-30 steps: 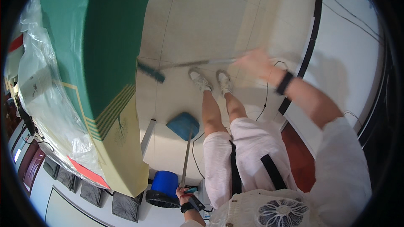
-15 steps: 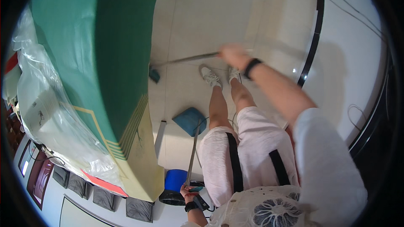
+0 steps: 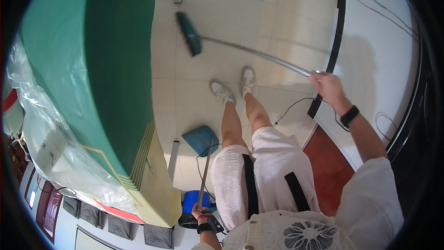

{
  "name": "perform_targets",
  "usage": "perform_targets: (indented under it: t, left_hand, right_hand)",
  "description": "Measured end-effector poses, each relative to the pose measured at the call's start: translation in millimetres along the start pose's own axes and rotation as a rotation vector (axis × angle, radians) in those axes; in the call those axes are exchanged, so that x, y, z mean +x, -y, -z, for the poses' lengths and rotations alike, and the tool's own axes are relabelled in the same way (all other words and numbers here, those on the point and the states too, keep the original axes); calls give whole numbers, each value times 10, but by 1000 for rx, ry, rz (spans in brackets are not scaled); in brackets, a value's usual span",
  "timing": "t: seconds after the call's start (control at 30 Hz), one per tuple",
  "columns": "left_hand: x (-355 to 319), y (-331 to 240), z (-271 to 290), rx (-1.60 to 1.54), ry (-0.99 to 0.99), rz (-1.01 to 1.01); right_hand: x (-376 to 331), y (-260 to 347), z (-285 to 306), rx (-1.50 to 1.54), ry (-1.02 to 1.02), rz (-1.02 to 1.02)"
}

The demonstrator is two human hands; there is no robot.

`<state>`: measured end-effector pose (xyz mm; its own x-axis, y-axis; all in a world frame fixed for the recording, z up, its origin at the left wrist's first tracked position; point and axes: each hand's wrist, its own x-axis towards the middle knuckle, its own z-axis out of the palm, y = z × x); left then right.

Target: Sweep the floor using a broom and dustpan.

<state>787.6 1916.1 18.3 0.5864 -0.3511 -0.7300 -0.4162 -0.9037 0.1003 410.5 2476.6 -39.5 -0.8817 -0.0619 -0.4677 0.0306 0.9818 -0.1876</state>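
My right hand (image 3: 326,87) is closed round the end of a broom's metal handle, out to the right with the arm stretched. The broom (image 3: 188,34) has a dark green head with bristles, slightly blurred, over the pale floor tiles ahead of my feet. Low on the left, my left hand (image 3: 200,211) grips the upper part of a long-handled dustpan. Its blue-green pan (image 3: 201,140) rests on the floor beside my left leg, apart from the broom.
A table with a green and cream cover (image 3: 120,88) and clear plastic sheeting (image 3: 60,143) fills the left. Behind my left hand is a blue bin (image 3: 190,199). A white wall with black skirting (image 3: 339,41) and loose cables runs along the right. A red-brown mat (image 3: 327,171) lies beside my leg.
The broom head has come out from beside the table and swung forward across the tiles. My right hand has moved right and slightly back. The dustpan has stayed nearly in place.
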Motion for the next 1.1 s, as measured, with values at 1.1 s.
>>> perform_targets:
  t: [1.1]
  left_hand:
    - [-42,-192,-31,160,94,-137]
  right_hand:
    - [615,893,-981,464,51,-17]
